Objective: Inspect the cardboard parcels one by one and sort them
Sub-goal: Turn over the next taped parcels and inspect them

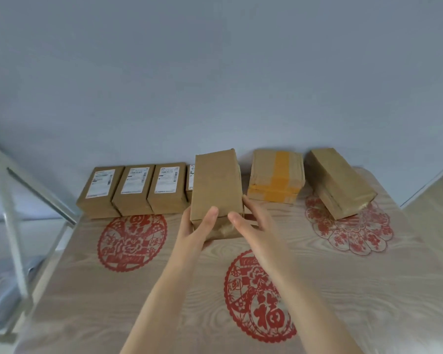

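Soft even daylight, faint shadows, edges warped

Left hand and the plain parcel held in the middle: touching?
Touching. The head view shows the left hand gripping the parcel at its near end, thumb lying flat on the top face.

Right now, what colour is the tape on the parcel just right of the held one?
Yellow-orange tape, clearest in the head view.

Plain brown parcel (215, 185) aslant before labelled parcels (136, 190)
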A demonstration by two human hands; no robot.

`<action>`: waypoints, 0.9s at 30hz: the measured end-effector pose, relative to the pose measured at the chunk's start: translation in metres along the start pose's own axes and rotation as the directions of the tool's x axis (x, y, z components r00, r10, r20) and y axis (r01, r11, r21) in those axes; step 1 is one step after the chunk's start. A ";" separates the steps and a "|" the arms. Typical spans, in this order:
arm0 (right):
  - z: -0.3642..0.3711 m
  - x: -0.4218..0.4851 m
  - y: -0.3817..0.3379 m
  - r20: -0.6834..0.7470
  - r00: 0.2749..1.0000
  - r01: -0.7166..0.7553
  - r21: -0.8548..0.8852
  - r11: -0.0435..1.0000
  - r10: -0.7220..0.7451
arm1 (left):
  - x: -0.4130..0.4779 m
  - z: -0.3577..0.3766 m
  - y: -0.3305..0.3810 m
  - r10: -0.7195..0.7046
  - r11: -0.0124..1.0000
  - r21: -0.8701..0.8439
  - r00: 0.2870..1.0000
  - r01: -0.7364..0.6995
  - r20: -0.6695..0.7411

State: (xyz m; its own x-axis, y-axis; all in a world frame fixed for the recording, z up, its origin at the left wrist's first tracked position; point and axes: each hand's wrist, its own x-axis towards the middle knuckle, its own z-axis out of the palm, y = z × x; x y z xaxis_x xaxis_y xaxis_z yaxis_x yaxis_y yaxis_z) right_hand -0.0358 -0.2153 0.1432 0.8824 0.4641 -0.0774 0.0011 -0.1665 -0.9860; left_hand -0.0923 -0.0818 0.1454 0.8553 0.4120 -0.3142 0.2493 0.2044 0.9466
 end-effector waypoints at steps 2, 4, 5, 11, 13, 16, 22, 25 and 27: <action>0.009 -0.014 0.001 -0.033 0.999 -0.013 0.005 1.000 0.013 | -0.016 -0.005 -0.007 0.014 1.000 0.026 1.000 -0.014 -0.003; 0.013 -0.028 0.004 -0.064 0.998 -0.025 0.013 1.000 0.026 | -0.029 -0.007 -0.013 0.023 0.999 0.037 1.000 -0.022 -0.014; 0.014 -0.036 0.005 -0.067 0.997 -0.022 0.016 1.000 0.023 | -0.035 -0.006 -0.015 0.035 0.998 0.044 0.999 -0.034 -0.022; 0.004 -0.072 0.011 -0.083 0.996 -0.032 0.070 0.997 0.037 | -0.061 0.006 -0.023 0.104 0.993 0.057 0.993 -0.101 -0.052; -0.003 -0.076 0.016 -0.114 0.992 -0.047 0.107 0.993 0.059 | -0.067 0.012 -0.028 0.103 0.993 0.063 0.994 -0.101 -0.038; -0.014 -0.078 0.028 -0.179 0.977 -0.080 0.193 0.978 0.115 | -0.073 0.024 -0.039 0.097 0.990 0.101 0.995 -0.098 0.022; -0.035 -0.097 0.061 -0.139 0.972 -0.144 0.277 0.950 0.188 | -0.077 0.053 -0.069 0.093 0.980 0.178 0.995 -0.086 -0.034; -0.049 -0.105 0.068 -0.110 0.978 -0.141 0.275 0.951 0.177 | -0.080 0.064 -0.076 0.081 0.979 0.190 0.996 -0.072 -0.045; -0.057 -0.107 0.069 -0.120 0.978 -0.139 0.253 0.958 0.173 | -0.082 0.071 -0.079 0.074 0.983 0.172 0.997 -0.068 -0.032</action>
State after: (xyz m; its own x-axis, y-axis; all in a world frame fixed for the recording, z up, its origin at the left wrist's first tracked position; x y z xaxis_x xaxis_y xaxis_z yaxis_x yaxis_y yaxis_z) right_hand -0.1037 -0.3263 0.0916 0.9191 0.3208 -0.2289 -0.2403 -0.0039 -0.9707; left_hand -0.1498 -0.1952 0.1012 0.8566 0.4541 -0.2452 0.2652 0.0203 0.9640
